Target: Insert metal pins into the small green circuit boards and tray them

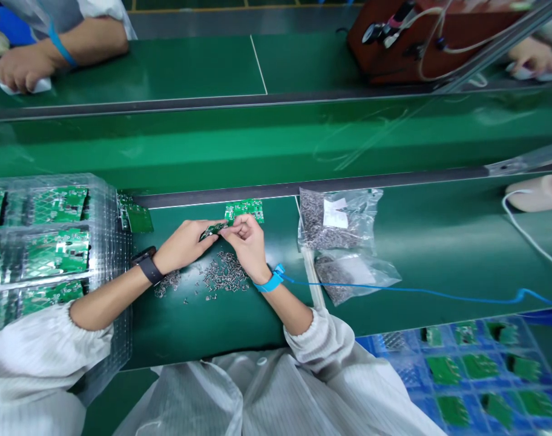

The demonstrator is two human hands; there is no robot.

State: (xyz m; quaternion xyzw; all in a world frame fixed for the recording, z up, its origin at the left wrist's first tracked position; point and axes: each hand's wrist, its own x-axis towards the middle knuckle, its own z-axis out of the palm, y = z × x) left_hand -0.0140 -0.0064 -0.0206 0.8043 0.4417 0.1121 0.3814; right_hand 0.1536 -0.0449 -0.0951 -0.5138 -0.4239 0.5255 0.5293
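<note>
My left hand [184, 245] grips a small green circuit board [213, 230] between thumb and fingers, tilted above the bench. Thumb and forefinger of my right hand [249, 244] are pinched together at that board's right end; whatever is between them is too small to make out. Just behind my hands a second green circuit board [254, 208] lies flat on the bench. A heap of small shiny metal parts [225, 272] is spread below my hands, and a smaller heap [169, 282] sits beside my left wrist.
Clear trays of circuit boards [58, 257] stand at left, with boards [140, 218] beside them. Two plastic bags of small parts [312, 221] lie at right. A blue cord [416, 289] runs right from my wrist strap. A blue tray [421, 387] holds boards. Co-workers' hands [26, 66] rest across the bench.
</note>
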